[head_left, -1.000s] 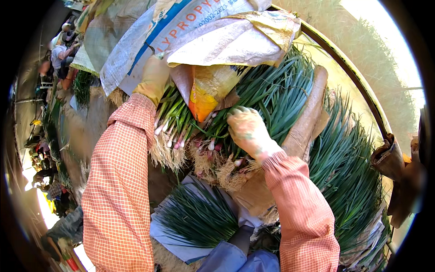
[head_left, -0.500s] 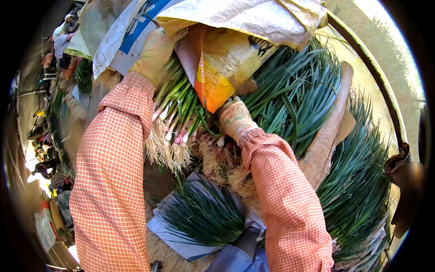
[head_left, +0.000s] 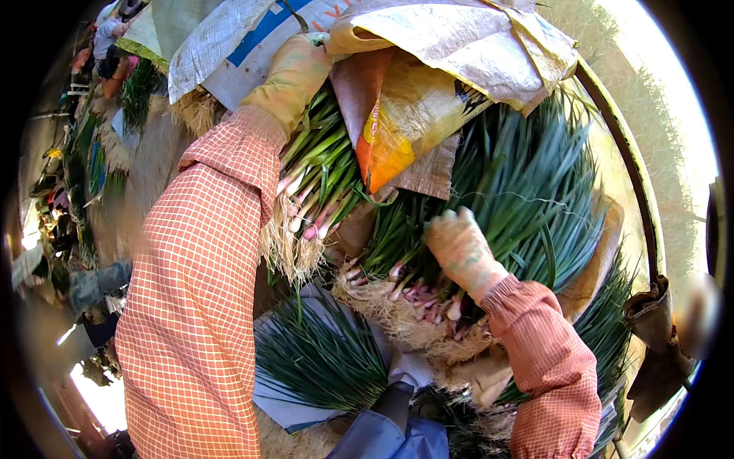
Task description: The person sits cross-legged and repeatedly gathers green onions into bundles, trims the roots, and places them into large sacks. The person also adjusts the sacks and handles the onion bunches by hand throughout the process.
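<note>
My gloved left hand (head_left: pixel 290 80) is closed at the fold of a white and yellow woven sack (head_left: pixel 459 46), its fingertips partly under the edge. Below that wrist hangs a bunch of spring onions (head_left: pixel 321 172) with pale bulbs and stringy roots. My right hand (head_left: pixel 461 249), in a stained glove, rests over a larger heap of spring onions (head_left: pixel 527 183). Its fingers are curled; the stems hide what they hold, if anything. A thin string (head_left: pixel 535 200) lies across the leaves near it. The sack's orange-yellow corner (head_left: pixel 390 145) droops between my hands.
Another leafy bunch (head_left: pixel 321 352) lies on white sheeting below my hands. A curved metal rail (head_left: pixel 631 161) runs along the right, with more leaves (head_left: pixel 604 314) inside it. A brown sack flap (head_left: pixel 600 260) stands beside the heap. A person (head_left: pixel 107 34) is far left.
My right hand has moved from the sack's corner rightward and nearer, onto the spring onions. More bulbs and roots are uncovered. My left hand stays at the sack; the view has shifted slightly.
</note>
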The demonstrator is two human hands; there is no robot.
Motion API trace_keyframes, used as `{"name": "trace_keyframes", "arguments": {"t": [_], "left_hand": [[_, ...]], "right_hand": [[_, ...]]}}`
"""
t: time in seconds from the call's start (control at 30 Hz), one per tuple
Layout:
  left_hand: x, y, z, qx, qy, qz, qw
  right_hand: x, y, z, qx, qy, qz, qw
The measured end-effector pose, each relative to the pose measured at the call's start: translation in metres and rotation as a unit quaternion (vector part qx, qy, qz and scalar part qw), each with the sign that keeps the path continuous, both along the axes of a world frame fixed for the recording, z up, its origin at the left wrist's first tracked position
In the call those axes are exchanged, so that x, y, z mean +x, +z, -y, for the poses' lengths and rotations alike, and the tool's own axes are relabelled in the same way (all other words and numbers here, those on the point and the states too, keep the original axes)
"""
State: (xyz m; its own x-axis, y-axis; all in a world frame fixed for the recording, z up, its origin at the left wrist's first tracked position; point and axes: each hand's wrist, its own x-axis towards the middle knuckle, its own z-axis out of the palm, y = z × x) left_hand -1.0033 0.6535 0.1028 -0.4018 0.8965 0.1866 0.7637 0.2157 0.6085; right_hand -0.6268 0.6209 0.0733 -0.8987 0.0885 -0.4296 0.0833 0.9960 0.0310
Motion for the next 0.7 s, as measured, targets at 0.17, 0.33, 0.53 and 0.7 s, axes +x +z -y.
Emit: {"name": "trace_keyframes", "arguments": {"t": [0.17, 0.33, 0.53, 0.7], "left_hand": [[0.024, -0.002, -0.024, 0.046, -0.052, 0.027, 0.997], [-0.009, -0.008, -0.005, -0.074, -0.045, -0.056, 0.995], [0.017, 0.010, -0.009, -0.168, -0.096, -0.284, 0.939], [0.015, 0.026, 0.019, 0.048, -0.007, -0.044, 0.998]], "right_hand": [[-0.030, -0.059, -0.013, 0.098, 0.150, -0.230, 0.957], [-0.080, -0.079, -0.005, -0.177, -0.062, -0.130, 0.974], [-0.031, -0.064, -0.018, -0.183, -0.183, -0.019, 0.966], [0.049, -0.028, -0.016, -0.180, -0.186, 0.025, 0.966]]}}
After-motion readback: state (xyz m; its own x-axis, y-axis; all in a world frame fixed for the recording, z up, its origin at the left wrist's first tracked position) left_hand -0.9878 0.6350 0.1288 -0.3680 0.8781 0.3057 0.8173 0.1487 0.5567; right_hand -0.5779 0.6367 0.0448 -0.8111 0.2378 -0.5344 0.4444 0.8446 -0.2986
